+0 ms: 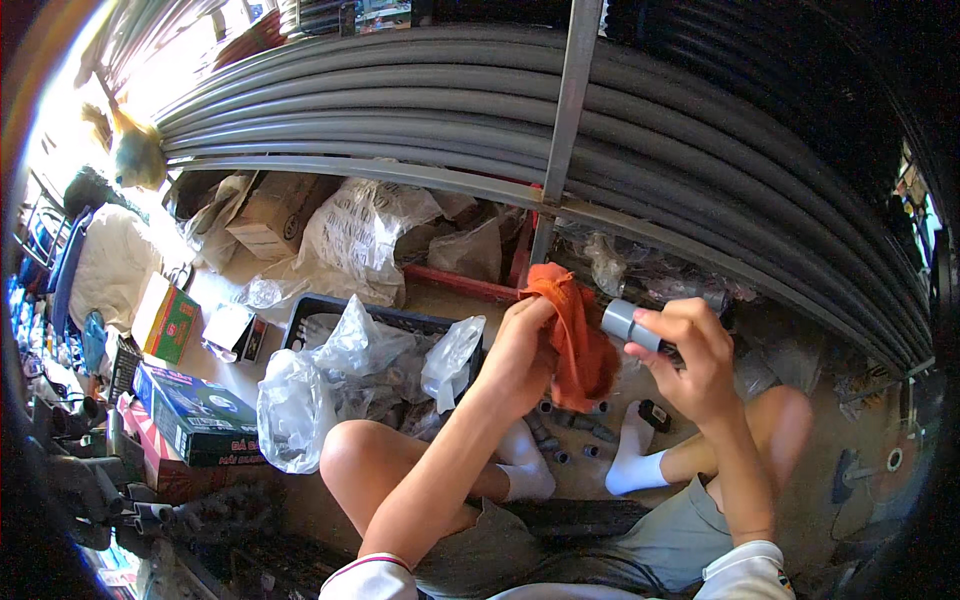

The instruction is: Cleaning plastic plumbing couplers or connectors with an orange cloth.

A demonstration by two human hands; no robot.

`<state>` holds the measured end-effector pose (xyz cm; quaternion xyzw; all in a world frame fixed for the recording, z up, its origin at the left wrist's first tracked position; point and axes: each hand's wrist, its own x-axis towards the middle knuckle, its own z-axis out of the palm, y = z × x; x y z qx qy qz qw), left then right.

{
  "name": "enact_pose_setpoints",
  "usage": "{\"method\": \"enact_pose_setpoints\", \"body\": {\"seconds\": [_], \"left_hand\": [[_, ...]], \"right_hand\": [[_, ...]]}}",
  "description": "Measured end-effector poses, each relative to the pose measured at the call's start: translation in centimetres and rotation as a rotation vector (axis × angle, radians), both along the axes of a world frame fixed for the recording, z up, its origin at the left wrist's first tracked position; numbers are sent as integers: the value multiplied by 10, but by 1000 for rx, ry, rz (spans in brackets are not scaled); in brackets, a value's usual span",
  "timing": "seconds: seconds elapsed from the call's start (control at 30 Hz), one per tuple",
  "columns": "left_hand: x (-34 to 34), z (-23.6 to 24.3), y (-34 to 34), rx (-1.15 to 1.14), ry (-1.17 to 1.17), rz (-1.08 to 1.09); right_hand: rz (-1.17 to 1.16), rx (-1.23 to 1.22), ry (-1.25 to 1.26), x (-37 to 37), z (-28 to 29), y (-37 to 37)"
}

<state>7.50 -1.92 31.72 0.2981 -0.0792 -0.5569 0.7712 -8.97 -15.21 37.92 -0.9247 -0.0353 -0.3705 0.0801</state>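
Note:
My left hand (522, 350) is closed round an orange cloth (580, 345), which hangs down from the fingers in folds. In my right hand (695, 355) is a short grey plastic pipe fitting (630, 322), pinched between thumb and fingers. The fitting points up and left toward the cloth, and its left end is close beside it; whether they touch I cannot tell. Several more grey pipe fittings (585, 425) lie on the floor between my feet, partly hidden below the cloth.
A dark crate (310, 308) with clear plastic bags (300, 400) stands at my left, beside boxes (190, 415). Long grey pipes (400, 95) fill a metal rack (565, 110) ahead. White sacks (360, 235) and a cardboard box (270, 220) lie under it.

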Motion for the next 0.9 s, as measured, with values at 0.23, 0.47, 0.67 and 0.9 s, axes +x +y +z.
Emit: {"method": "enact_pose_setpoints", "body": {"seconds": [0.23, 0.47, 0.67, 0.9], "left_hand": [[-28, 12, -4, 72, -422, 101], [-34, 12, -4, 5, -569, 91], [-27, 19, 2, -21, -581, -121], [-13, 21, -2, -153, -1116, 171]], "right_hand": [[-125, 421, 38, 3, 7, 5], [-100, 438, 46, 4, 4, 0], [-67, 631, 65, 3, 3, 3], [-259, 660, 307, -4, -2, -5]]}}
